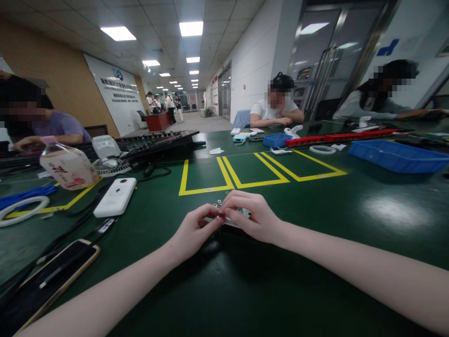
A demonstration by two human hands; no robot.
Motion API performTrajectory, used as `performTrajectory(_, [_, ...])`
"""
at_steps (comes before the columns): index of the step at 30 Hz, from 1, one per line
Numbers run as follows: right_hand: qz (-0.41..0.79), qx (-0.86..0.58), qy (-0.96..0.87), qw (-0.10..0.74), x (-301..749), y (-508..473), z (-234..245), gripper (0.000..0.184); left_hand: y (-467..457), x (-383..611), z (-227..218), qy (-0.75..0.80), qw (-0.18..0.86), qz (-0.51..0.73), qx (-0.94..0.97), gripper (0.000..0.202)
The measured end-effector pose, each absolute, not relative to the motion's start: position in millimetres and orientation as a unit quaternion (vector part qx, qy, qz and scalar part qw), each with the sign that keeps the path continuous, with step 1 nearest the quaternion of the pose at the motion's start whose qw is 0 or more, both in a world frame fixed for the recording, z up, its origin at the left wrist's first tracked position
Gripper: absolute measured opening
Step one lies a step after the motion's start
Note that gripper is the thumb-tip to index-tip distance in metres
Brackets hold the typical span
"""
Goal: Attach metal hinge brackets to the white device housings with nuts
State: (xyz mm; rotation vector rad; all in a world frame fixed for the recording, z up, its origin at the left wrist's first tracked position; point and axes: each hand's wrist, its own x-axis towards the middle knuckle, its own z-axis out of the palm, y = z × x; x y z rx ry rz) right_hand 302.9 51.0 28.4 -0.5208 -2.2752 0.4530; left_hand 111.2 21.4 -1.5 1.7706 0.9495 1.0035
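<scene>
My left hand and my right hand meet at the middle of the green table. Both are closed in a pinch on a small pale part with a dark tip between the fingertips; most of it is hidden by my right fingers. Several tiny metal washers lie on the table just beyond my fingertips.
A phone and a white power bank lie at my left, with black cables, a bottle and a small fan. Yellow tape boxes mark the table ahead. Blue trays sit right. Other people sit around the table.
</scene>
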Motion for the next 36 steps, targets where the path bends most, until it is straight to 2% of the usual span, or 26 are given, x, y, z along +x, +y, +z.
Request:
performTrajectory(7, [0.183,-0.2,-0.892,0.363,302.8,51.0,28.6,0.015,21.4,111.9,-1.1,0.373,0.445,0.409,0.704,0.016])
performTrajectory(12, [0.201,-0.197,-0.892,0.354,300.3,51.9,28.1,0.003,21.6,111.5,-2.3,0.37,0.44,0.41,0.708,0.014])
performTrajectory(28, [0.228,-0.21,-0.881,0.357,299.9,53.7,29.6,0.013,20.3,112.2,-1.7,0.368,0.446,0.411,0.705,0.014])
performTrajectory(36, [0.202,-0.173,-0.881,0.391,299.8,55.1,26.8,0.013,20.5,111.6,0.2,0.376,0.442,0.404,0.707,0.016])
